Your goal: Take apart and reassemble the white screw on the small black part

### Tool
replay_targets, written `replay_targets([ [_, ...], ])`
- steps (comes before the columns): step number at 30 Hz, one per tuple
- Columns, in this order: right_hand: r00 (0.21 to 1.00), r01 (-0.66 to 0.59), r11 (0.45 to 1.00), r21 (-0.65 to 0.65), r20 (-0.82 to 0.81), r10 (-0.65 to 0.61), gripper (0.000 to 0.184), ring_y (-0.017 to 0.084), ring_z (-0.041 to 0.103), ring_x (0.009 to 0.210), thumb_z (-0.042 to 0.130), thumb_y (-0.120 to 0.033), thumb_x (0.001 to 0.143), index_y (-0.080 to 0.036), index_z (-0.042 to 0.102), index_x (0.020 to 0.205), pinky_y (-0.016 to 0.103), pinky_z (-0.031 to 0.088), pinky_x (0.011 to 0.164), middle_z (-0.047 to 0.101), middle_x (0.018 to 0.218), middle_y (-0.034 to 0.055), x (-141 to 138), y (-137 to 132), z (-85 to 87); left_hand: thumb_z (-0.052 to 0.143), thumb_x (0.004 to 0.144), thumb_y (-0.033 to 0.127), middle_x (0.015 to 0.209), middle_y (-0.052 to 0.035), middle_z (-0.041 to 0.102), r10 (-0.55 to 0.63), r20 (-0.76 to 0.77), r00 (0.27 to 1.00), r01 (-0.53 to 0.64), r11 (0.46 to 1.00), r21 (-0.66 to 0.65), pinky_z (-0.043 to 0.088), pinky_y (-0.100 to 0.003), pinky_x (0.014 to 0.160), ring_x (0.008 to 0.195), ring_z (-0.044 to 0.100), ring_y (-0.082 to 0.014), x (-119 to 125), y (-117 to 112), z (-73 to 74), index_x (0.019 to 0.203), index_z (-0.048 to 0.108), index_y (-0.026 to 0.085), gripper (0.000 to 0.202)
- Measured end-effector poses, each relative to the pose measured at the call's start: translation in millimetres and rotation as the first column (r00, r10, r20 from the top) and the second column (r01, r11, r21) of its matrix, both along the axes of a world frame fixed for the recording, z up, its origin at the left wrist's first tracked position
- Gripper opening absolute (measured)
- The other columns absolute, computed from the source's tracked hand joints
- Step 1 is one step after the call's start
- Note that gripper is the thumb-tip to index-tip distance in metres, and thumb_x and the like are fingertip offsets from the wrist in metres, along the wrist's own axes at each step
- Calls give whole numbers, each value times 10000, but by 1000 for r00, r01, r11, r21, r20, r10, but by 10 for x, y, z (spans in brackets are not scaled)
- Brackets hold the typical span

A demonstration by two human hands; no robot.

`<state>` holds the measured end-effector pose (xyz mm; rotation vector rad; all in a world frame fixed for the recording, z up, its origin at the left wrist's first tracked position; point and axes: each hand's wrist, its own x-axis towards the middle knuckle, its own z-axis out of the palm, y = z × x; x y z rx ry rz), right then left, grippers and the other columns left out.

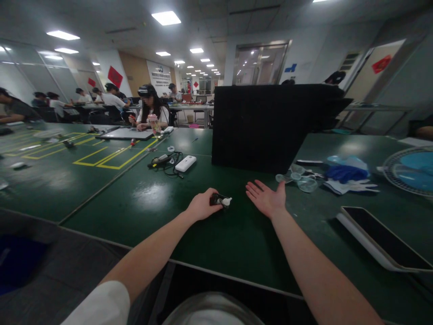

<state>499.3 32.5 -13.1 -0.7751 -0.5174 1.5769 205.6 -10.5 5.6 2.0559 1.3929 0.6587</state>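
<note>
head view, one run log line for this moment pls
left hand: grips small black bottle | right hand: open, palm up, empty | surface: green table

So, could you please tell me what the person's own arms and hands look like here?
Both hands, the left hand and the right hand, are bare: no gloves, rings or watch are visible. Both forearms are uncovered. A white short sleeve shows at the left upper arm; the right sleeve is out of view.

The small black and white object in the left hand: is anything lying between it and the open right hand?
Nothing visible. The left hand grips the small black and white object, the right hand lies open, palm up, beside it, and only bare green table shows between them.
</note>
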Motion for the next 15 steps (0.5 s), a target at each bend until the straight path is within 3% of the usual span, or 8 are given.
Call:
replay_targets([
  [5, 1000, 4, 1000, 3, -3, -4, 962, 306, 531, 1280, 221, -872, 762, -194, 432, 1411, 539, 471, 985, 535, 1380, 203, 1, 1, -2, 694, 790, 399, 1060, -34, 705, 4, -12, 1000, -4, 1000, 3, 516, -317, 819, 946, 681, -197, 9, -2, -3, 1198, 541, 266, 455],
  [15, 1000, -11, 1000, -18, -1, 11, 852, 304, 543, 1271, 262, -843, 801, -233, 474, 1357, 553, 471, 988, 539, 1384, 180, 4, 27, -18, 734, 738, 400, 1101, -47, 673, 7, 41, 999, -8, 1000, 19, 509, -324, 853, 989, 645, -194, -64, 72, -17, 1152, 592, 227, 470],
])
